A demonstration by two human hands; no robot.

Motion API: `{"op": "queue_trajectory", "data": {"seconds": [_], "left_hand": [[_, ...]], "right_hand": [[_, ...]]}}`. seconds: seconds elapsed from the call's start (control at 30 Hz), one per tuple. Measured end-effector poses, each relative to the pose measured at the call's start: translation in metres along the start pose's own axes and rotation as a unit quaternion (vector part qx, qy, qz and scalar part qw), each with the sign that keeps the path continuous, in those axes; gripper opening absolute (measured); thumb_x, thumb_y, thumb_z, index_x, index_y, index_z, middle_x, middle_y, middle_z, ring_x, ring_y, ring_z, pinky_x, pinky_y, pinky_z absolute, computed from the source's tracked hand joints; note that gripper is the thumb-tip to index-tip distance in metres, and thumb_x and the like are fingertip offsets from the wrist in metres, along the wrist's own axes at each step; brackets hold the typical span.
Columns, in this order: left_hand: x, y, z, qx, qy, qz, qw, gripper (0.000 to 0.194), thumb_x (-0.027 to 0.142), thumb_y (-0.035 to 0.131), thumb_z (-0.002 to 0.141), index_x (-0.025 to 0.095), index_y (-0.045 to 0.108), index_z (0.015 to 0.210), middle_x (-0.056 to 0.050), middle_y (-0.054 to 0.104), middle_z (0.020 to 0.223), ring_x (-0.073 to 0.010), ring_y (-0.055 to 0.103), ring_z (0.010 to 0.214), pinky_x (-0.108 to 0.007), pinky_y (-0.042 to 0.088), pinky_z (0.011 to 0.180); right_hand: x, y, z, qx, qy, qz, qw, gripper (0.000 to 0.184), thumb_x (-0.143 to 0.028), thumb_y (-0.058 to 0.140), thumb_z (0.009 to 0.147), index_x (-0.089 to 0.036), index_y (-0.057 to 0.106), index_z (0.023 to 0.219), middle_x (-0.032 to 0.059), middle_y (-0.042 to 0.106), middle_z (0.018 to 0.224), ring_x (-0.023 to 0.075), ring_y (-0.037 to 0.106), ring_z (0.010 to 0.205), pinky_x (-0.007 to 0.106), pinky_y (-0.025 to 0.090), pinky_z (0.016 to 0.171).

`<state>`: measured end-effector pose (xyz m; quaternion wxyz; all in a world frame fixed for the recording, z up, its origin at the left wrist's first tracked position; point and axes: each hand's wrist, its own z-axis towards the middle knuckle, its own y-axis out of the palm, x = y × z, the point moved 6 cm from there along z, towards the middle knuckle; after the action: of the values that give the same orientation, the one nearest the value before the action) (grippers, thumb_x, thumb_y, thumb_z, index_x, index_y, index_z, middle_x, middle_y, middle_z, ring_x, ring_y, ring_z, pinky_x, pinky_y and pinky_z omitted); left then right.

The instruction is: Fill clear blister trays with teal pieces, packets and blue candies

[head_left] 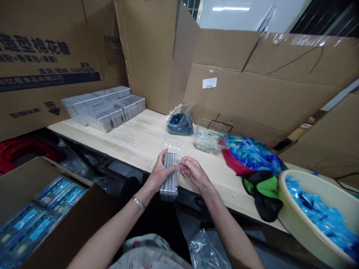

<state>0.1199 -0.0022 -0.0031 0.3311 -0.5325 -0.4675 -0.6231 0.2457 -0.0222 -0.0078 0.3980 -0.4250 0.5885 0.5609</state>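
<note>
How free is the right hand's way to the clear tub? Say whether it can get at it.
Likely yes: the right hand is beside the clear plastic stack, and nothing seems to stand between it and the clear tub.

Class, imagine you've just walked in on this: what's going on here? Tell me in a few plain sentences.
A person sits or stands at a wooden table, gripping a stack of clear plastic cases in the left hand at its near edge. The right hand is beside the stack, fingers bent together; whether it pinches anything is unclear. More clear cases lie at the table's far left. A cream basin of blue packets is at the right, and an open carton of blue-filled packs at the lower left.
</note>
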Motion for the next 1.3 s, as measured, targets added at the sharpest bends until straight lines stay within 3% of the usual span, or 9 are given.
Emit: {"op": "queue_trajectory", "data": {"seconds": [0.23, 0.4, 0.5, 0.57, 0.7, 0.8, 1.07, 1.23, 1.3], "left_hand": [[0.001, -0.004, 0.000, 0.011, 0.021, 0.031, 0.999, 0.076, 0.025, 0.071, 0.061, 0.020, 0.036, 0.128, -0.009, 0.045, 0.123, -0.0224, 0.046, 0.110, -0.034, 0.035, 0.095], [-0.001, -0.015, 0.001, 0.035, 0.001, 0.006, 0.999, 0.075, 0.024, 0.070, 0.063, 0.021, 0.035, 0.129, -0.009, 0.047, 0.120, -0.0199, 0.050, 0.105, -0.030, 0.038, 0.091], [-0.002, -0.024, 0.002, 0.058, -0.003, -0.018, 0.998, 0.075, 0.024, 0.070, 0.063, 0.021, 0.036, 0.130, -0.009, 0.050, 0.118, -0.0184, 0.052, 0.102, -0.029, 0.040, 0.088], [-0.003, -0.030, 0.000, 0.077, -0.010, -0.038, 0.996, 0.077, 0.025, 0.072, 0.062, 0.021, 0.037, 0.130, -0.008, 0.052, 0.115, -0.0178, 0.053, 0.100, -0.027, 0.042, 0.086], [-0.008, -0.050, -0.019, 0.100, -0.052, -0.109, 0.988, 0.075, 0.027, 0.071, 0.062, 0.025, 0.040, 0.131, -0.006, 0.056, 0.114, -0.0175, 0.058, 0.092, -0.027, 0.046, 0.080], [-0.010, -0.075, -0.045, 0.121, -0.097, -0.157, 0.975, 0.065, 0.029, 0.066, 0.068, 0.029, 0.043, 0.129, -0.003, 0.056, 0.119, -0.0178, 0.060, 0.092, -0.025, 0.048, 0.077], [0.010, -0.130, -0.088, 0.188, -0.089, -0.193, 0.959, 0.062, 0.030, 0.061, 0.069, 0.034, 0.044, 0.128, 0.002, 0.060, 0.117, -0.0186, 0.063, 0.085, -0.026, 0.053, 0.070], [0.017, -0.125, -0.088, 0.188, -0.063, -0.202, 0.959, 0.058, 0.029, 0.061, 0.071, 0.034, 0.046, 0.127, 0.003, 0.057, 0.121, -0.0157, 0.061, 0.091, -0.022, 0.050, 0.075], [0.018, -0.118, -0.085, 0.182, -0.061, -0.198, 0.961, 0.059, 0.027, 0.061, 0.072, 0.034, 0.044, 0.128, 0.003, 0.057, 0.121, -0.0139, 0.061, 0.088, -0.020, 0.049, 0.074]], "right_hand": [[-0.016, -0.023, -0.012, 0.023, -0.016, -0.058, 0.998, 0.019, -0.035, 0.058, 0.073, -0.018, 0.051, 0.072, -0.0033, 0.052, 0.058, 0.0065, 0.044, 0.043, 0.018, 0.031, 0.039], [-0.082, -0.044, -0.026, 0.049, -0.074, -0.271, 0.959, 0.009, -0.026, 0.053, 0.074, -0.018, 0.052, 0.072, -0.0047, 0.049, 0.049, 0.0080, 0.043, 0.040, 0.020, 0.031, 0.040], [-0.112, -0.034, -0.028, 0.030, -0.113, -0.446, 0.887, 0.003, -0.017, 0.050, 0.072, -0.018, 0.053, 0.071, -0.0037, 0.051, 0.053, 0.0091, 0.044, 0.045, 0.022, 0.032, 0.046], [-0.109, -0.020, -0.026, 0.007, -0.136, -0.566, 0.813, 0.007, -0.013, 0.049, 0.069, -0.018, 0.051, 0.066, -0.0019, 0.052, 0.056, 0.0099, 0.044, 0.049, 0.023, 0.031, 0.049], [-0.052, 0.000, -0.020, -0.056, -0.129, -0.724, 0.675, 0.011, -0.009, 0.049, 0.070, -0.019, 0.051, 0.065, 0.0040, 0.058, 0.065, 0.0139, 0.049, 0.054, 0.027, 0.029, 0.052], [-0.004, 0.004, -0.023, -0.097, -0.141, -0.762, 0.624, 0.015, -0.006, 0.046, 0.074, -0.019, 0.052, 0.074, 0.0070, 0.060, 0.072, 0.0180, 0.054, 0.059, 0.029, 0.032, 0.054], [0.050, 0.048, 0.001, -0.127, -0.216, -0.723, 0.643, 0.023, -0.002, 0.040, 0.077, -0.021, 0.052, 0.084, 0.0058, 0.058, 0.085, 0.0196, 0.054, 0.075, 0.032, 0.038, 0.066], [0.049, 0.069, 0.029, -0.122, -0.215, -0.666, 0.704, 0.021, -0.008, 0.038, 0.083, -0.021, 0.055, 0.082, 0.0080, 0.060, 0.087, 0.0212, 0.055, 0.082, 0.034, 0.040, 0.073], [0.033, 0.069, 0.023, -0.088, -0.221, -0.605, 0.760, 0.017, -0.016, 0.040, 0.086, -0.021, 0.056, 0.086, 0.0081, 0.061, 0.091, 0.0212, 0.056, 0.086, 0.034, 0.042, 0.075]]}}
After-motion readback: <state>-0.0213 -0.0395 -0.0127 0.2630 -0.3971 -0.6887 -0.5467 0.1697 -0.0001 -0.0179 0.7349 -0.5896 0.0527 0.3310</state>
